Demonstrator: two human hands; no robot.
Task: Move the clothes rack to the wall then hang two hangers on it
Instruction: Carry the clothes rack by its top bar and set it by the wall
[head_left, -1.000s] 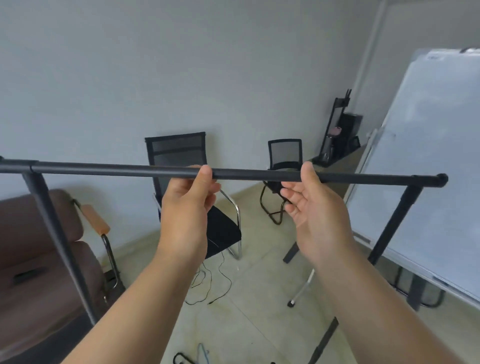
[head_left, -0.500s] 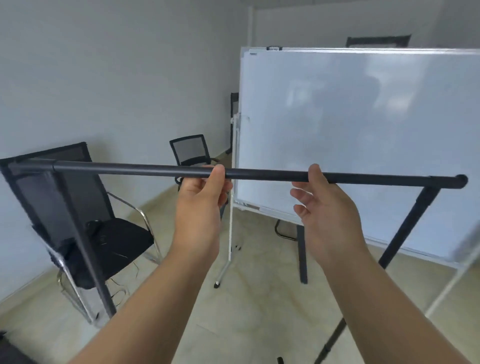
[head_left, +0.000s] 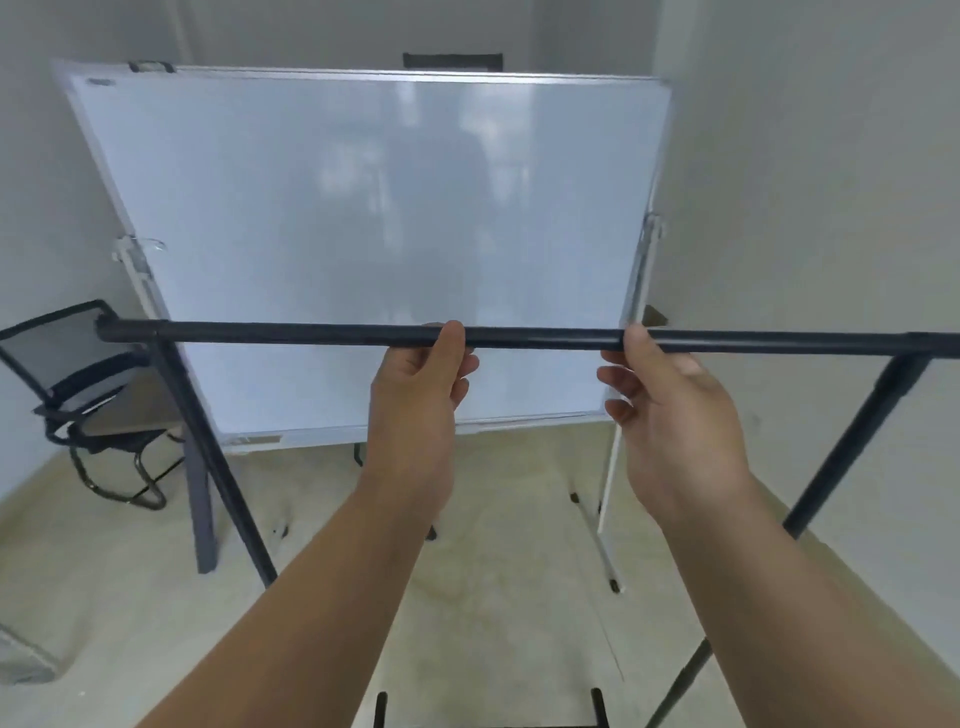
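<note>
The clothes rack (head_left: 291, 333) is a black metal frame; its top bar runs level across the view at chest height, with slanted legs at both ends. My left hand (head_left: 418, 400) grips the bar near its middle, thumb on the near side. My right hand (head_left: 670, 415) holds the bar a little to the right, thumb pressed on the bar and fingers loosely curled under it. No hangers are in view.
A large whiteboard on a stand (head_left: 363, 234) fills the space just behind the rack. A black mesh chair (head_left: 78, 374) stands at the left by the wall. A grey wall (head_left: 831, 208) rises at the right. The pale floor (head_left: 493, 571) lies below.
The view and the rack have swung to the right: the chairs slid off to the left and the whiteboard now stands straight ahead. Both hands keep their hold on the bar.
</note>
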